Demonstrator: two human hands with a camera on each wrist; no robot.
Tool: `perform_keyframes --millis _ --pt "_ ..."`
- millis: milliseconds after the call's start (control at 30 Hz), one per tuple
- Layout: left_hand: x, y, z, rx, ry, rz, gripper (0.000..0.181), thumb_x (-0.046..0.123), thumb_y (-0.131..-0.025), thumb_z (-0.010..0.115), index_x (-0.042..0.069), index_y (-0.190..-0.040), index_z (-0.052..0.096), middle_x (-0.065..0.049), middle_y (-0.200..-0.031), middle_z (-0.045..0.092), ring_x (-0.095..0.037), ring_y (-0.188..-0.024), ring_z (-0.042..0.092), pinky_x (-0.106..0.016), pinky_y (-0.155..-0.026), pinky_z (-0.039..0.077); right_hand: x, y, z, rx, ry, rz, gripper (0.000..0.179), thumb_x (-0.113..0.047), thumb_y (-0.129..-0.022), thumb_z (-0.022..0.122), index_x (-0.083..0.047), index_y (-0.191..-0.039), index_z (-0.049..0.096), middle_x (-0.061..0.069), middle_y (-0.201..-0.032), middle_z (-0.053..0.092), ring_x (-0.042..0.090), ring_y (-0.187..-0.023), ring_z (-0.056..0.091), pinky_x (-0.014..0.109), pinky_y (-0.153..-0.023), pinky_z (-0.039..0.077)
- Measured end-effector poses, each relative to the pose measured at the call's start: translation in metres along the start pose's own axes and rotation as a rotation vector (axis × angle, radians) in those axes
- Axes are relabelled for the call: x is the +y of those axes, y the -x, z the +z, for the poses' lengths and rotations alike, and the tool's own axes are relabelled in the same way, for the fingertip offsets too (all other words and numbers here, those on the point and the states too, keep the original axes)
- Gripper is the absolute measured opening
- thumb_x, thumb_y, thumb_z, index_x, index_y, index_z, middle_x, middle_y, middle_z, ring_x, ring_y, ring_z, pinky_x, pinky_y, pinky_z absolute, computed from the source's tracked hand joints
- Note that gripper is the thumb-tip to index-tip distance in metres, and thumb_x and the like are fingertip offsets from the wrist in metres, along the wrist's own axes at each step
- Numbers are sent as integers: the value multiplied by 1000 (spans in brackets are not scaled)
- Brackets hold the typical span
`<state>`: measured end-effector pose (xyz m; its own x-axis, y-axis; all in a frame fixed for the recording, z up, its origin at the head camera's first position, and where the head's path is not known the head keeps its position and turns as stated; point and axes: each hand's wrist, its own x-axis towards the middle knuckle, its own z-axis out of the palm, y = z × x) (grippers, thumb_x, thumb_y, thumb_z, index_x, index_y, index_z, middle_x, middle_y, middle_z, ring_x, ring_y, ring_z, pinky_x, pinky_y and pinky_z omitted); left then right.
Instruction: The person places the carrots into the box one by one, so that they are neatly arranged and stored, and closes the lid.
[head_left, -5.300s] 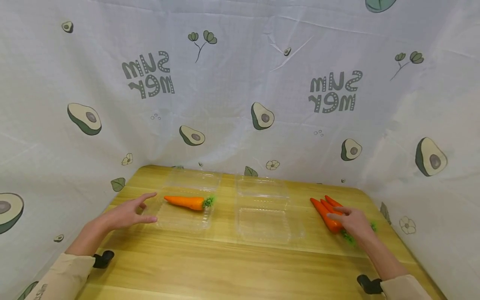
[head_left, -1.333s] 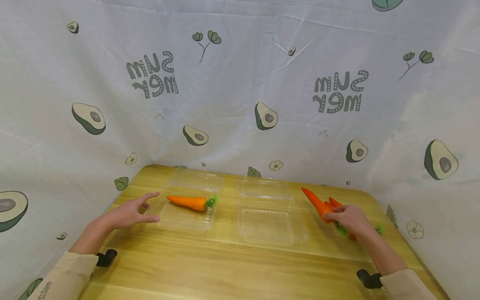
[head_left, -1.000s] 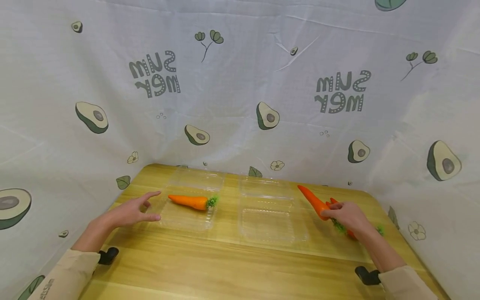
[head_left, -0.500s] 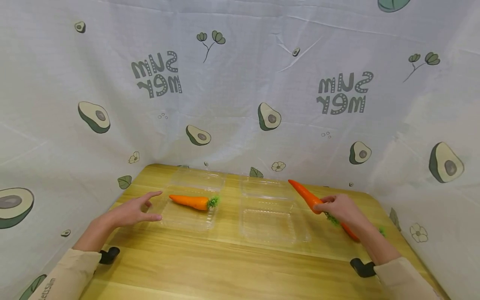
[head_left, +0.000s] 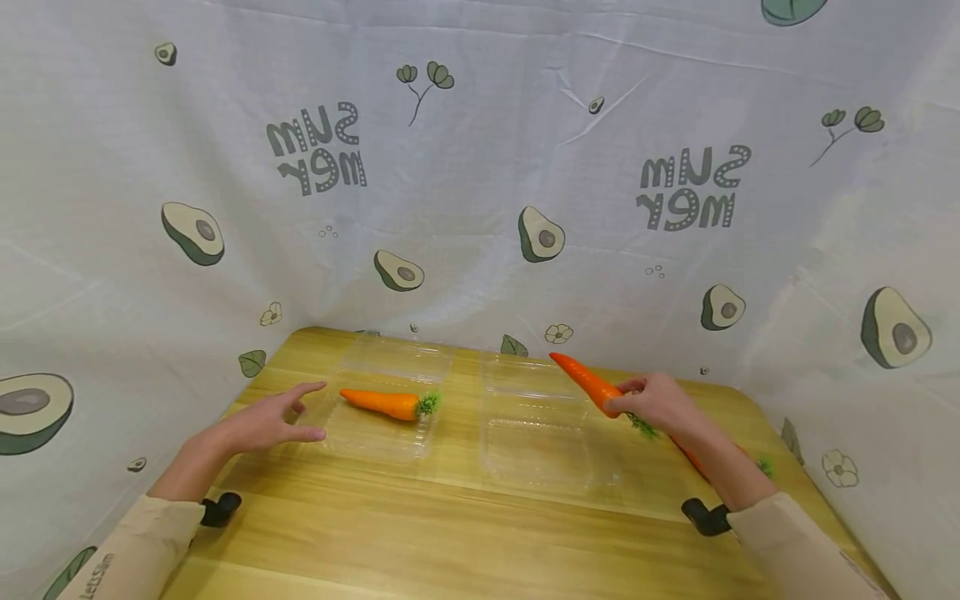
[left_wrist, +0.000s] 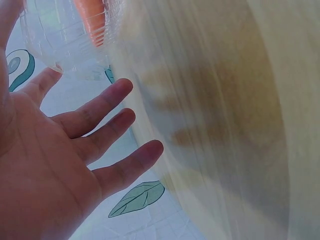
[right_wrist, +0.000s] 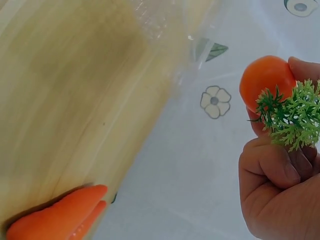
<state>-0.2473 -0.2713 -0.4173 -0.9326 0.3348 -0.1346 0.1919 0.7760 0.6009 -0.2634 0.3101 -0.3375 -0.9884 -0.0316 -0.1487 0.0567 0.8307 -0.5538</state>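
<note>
My right hand (head_left: 663, 404) pinches an orange carrot (head_left: 585, 382) by its thick end near the green top. The carrot is raised off the table, its tip pointing up and left, by the right edge of the right clear plastic container (head_left: 536, 475). In the right wrist view, its thick end and leafy top (right_wrist: 297, 117) face the camera. My left hand (head_left: 258, 425) has spread fingers, at the left side of another clear container (head_left: 371, 450). A carrot (head_left: 384, 404) lies in that container. Both lids stand opened toward the back.
More carrots lie on the wooden table (head_left: 420, 533) at the right; in the head view my forearm partly covers them, while the right wrist view shows two carrots (right_wrist: 57, 215) side by side. A white printed cloth (head_left: 465, 150) hangs behind the table.
From the pile at the right, my right hand has taken one carrot, lifted it and carried it left toward the right container. My left hand stays by the left container.
</note>
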Motion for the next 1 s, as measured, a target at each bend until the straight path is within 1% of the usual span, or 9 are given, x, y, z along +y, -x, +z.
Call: perform_keyframes --millis 233,333,500,767,1000 --pt "1 0 -1 0 -12 4 94 49 -90 73 12 -160 23 -35 -137 50 -44 -115 60 -51 -84 53 -15 -6 6 -12 7 -46 59 -36 -83 78 7 -122 65 20 -115 67 27 -92 56 33 -73 42" --pt "1 -1 -2 -1 -14 1 94 49 -90 73 12 -160 24 -36 -137 50 -44 -116 59 -52 -84 53 -24 -7 9 -26 -15 -58 56 -34 -83 78 7 -120 66 19 -114 68 26 -91 56 32 -72 41" --pt "1 -1 -2 -1 -9 -2 94 49 -90 73 12 -160 24 -36 -138 50 -45 -117 59 -52 -83 53 -35 -11 14 -35 -32 -93 54 -32 -82 79 5 -119 68 19 -116 68 26 -93 57 32 -73 42" --pt "1 0 -1 0 -11 -2 94 49 -89 73 12 -160 24 -35 -137 50 -43 -115 60 -51 -84 53 -50 -21 20 -64 -44 -140 57 -34 -80 80 1 -123 69 18 -121 67 26 -95 57 33 -76 43" --pt "1 -1 -1 2 -16 6 93 49 -89 74 12 -160 25 -35 -137 51 -42 -113 61 -49 -82 53 -64 -28 26 -83 -50 -165 57 -32 -77 82 -1 -122 70 15 -115 68 26 -94 56 32 -75 43"
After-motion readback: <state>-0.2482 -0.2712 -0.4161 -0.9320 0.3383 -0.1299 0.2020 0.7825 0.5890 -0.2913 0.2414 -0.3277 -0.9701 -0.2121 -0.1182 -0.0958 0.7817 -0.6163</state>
